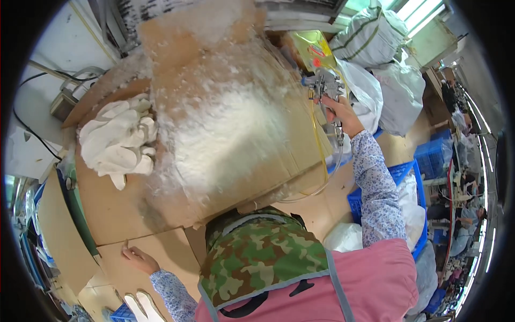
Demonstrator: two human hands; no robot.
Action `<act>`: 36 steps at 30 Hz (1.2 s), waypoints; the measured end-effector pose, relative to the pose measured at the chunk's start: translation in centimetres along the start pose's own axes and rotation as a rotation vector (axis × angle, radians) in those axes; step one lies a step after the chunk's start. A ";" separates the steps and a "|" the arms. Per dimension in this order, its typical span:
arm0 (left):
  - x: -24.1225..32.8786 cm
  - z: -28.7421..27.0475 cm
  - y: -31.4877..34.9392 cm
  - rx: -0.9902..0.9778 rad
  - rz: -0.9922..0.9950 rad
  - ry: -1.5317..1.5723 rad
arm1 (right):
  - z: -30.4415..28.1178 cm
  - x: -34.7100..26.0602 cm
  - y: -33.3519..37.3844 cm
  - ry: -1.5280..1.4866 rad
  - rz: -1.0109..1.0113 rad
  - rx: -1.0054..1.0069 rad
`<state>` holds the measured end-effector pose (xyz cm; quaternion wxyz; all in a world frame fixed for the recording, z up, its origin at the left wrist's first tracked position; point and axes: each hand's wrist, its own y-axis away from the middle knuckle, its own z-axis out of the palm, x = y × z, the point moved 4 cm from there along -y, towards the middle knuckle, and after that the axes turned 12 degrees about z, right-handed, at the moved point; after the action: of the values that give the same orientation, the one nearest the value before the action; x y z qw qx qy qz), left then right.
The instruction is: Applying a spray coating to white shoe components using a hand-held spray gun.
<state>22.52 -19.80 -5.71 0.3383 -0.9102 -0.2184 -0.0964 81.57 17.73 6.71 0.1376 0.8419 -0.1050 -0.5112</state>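
My right hand [343,114] is closed around the handle of a metal spray gun [326,86], held up past the right side of the work surface. Yellowish and clear hoses [315,134] hang from the gun. Below and to the left, my left hand [139,258] is held over a tan board, its fingers loosely extended with nothing in them. A pile of white, insole-shaped pieces [115,137] lies on the left of the table. Between pile and gun, cardboard [306,153] bears a thick white fuzzy coating [225,139]. Two more white insole-shaped pieces [142,307] show at the lower left.
A yellow tin [311,48] stands at the back right beside stuffed white sacks [370,35]. Blue plastic crates [421,206] with white bags are on the floor at right. A grey box with a black cable [63,104] sits at the far left.
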 end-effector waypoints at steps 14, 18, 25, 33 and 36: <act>2.0 1.9 4.1 0.025 -0.196 0.166 | 1.7 -0.2 -8.0 -0.139 0.055 -0.002; 2.5 2.7 4.3 0.014 -0.199 0.171 | 2.0 -0.2 -8.1 -0.165 0.051 -0.045; 2.6 3.9 3.9 -0.020 -0.228 0.238 | 2.0 -0.5 -8.0 -0.138 0.039 -0.042; 2.6 4.0 3.8 -0.028 -0.207 0.238 | 2.1 -0.6 -7.7 -0.139 0.056 -0.037; 2.6 4.0 3.9 -0.035 -0.208 0.229 | 2.3 -0.7 -7.7 -0.111 0.042 -0.047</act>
<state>26.72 -19.01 -10.13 0.3336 -0.8714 -0.2697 -0.2379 79.53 24.92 3.69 0.1621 0.8063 -0.1182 -0.5564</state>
